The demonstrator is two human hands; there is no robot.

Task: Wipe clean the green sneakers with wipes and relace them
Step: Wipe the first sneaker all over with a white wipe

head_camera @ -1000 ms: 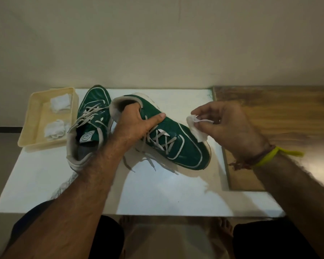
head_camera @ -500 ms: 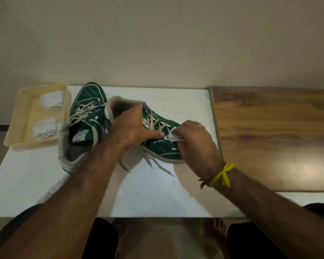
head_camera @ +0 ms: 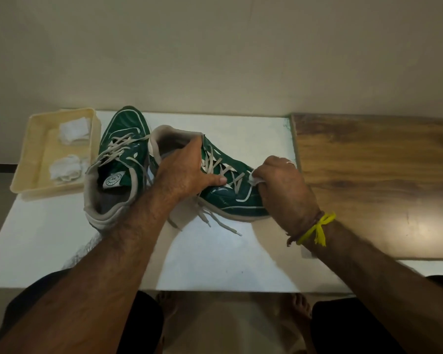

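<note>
On the white table (head_camera: 215,256), the right hand (head_camera: 284,190), pinching the wipe (head_camera: 256,178), has reached the sneaker (head_camera: 228,198) gripped by the left hand (head_camera: 187,172).

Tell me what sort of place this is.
Probably a room in a home, not a workshop: a plain painted wall, a white table beside a wooden top, and bare feet on the floor.

The right hand (head_camera: 284,190) hides most of the wipe (head_camera: 255,179) and the sneaker's toe.
</note>
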